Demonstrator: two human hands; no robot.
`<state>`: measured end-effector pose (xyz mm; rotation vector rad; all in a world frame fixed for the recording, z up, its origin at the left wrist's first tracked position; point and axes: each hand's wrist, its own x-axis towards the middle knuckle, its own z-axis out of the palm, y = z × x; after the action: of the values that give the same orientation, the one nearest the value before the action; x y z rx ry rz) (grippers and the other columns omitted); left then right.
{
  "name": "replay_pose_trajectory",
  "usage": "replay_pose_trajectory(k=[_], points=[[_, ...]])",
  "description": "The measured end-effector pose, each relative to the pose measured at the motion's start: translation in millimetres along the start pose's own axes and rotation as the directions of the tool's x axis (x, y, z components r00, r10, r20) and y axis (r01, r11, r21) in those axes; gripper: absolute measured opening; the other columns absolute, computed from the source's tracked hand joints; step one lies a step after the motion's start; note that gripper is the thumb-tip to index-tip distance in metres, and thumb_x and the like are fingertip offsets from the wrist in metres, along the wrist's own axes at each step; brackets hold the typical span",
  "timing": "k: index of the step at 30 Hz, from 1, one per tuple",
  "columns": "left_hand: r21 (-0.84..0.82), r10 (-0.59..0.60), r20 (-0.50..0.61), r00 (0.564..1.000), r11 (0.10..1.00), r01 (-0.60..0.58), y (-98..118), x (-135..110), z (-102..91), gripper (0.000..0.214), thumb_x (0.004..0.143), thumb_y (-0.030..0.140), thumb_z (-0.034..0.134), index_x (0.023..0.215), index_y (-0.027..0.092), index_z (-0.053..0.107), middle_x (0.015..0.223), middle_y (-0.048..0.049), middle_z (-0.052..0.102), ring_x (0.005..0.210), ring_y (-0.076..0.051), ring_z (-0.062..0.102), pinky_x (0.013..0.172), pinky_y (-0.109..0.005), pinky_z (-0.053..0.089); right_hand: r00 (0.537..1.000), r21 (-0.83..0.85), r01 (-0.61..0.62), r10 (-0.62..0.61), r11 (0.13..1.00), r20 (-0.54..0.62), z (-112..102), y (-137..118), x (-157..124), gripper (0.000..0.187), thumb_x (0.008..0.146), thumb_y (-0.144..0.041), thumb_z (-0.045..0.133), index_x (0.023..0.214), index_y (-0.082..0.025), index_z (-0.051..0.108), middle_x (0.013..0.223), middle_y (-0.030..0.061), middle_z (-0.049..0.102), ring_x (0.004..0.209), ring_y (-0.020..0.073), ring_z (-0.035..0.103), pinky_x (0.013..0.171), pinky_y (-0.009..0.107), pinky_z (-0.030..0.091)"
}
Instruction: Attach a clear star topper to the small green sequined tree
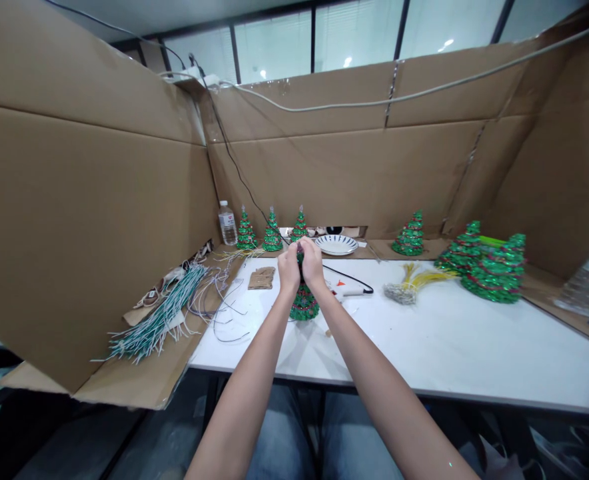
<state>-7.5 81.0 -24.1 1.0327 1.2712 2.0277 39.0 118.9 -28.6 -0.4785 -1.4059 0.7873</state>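
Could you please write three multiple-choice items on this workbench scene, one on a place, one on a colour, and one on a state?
1. Where is the white plate?
A. at the table's back edge, beyond the hands
B. on the person's lap
C. on the left cardboard flap

2. What colour is the wire bundle right of the hands?
A. blue
B. yellow
C. black

3. How is the small green tree at the centre held?
A. lying untouched
B. by one hand
C. upright, both hands closed on its top

Answers: 1 A, it sits behind the hands; 2 B, its strands are yellow; 3 C, left hand and right hand clasp its top.
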Motion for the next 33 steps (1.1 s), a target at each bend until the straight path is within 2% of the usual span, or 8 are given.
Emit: replay_pose_trajectory(k=[7,15,25,33], points=[[0.049,0.027,0.046,0.999,0.998,-0.029,-0.5,0.3,-0.3,0.030,0.091,0.038,0.053,0.101,0.011,0.061,0.097,-0.0046,0.063,0.087,-0.018,0.062,0.077,-0.036,0.053,1.000,-0.006,-0.002,0.002,1.000,0.003,-0.1,-0.7,-0.3,0.028,0.092,-0.037,0.051,0.105,-0.013,0.059,0.101,0.0057,0.062,0.088,0.0143,0.061,0.079,0.035,0.052],[0.035,0.026,0.031,0.999,0.999,-0.027,0.3,-0.1,-0.2,0.031,0.090,0.038,0.054,0.105,0.012,0.060,0.101,-0.0052,0.063,0.088,-0.019,0.062,0.077,-0.036,0.054,1.000,-0.004,-0.011,0.011,1.000,-0.002,0.1,-0.9,-0.1,0.028,0.092,-0.037,0.051,0.105,-0.014,0.059,0.101,0.0057,0.062,0.088,0.0143,0.061,0.079,0.035,0.052],[0.070,0.042,0.020,0.999,0.997,-0.043,-3.4,0.4,0.5,0.031,0.091,0.039,0.052,0.098,0.011,0.061,0.093,-0.0038,0.064,0.083,-0.017,0.063,0.075,-0.034,0.053,1.000,-0.011,-0.026,0.026,1.000,-0.007,-0.7,1.0,-0.2,0.028,0.092,-0.037,0.050,0.105,-0.014,0.059,0.100,0.0055,0.062,0.086,0.0138,0.061,0.078,0.033,0.052],[0.098,0.028,0.006,1.000,0.995,-0.028,-1.2,-0.1,0.6,0.031,0.090,0.038,0.053,0.104,0.011,0.060,0.101,-0.0048,0.063,0.089,-0.019,0.062,0.077,-0.036,0.054,0.999,-0.020,-0.038,0.037,0.999,-0.039,0.6,0.0,-1.3,0.028,0.092,-0.036,0.051,0.107,-0.014,0.059,0.103,0.0061,0.062,0.088,0.0144,0.061,0.079,0.034,0.053]])
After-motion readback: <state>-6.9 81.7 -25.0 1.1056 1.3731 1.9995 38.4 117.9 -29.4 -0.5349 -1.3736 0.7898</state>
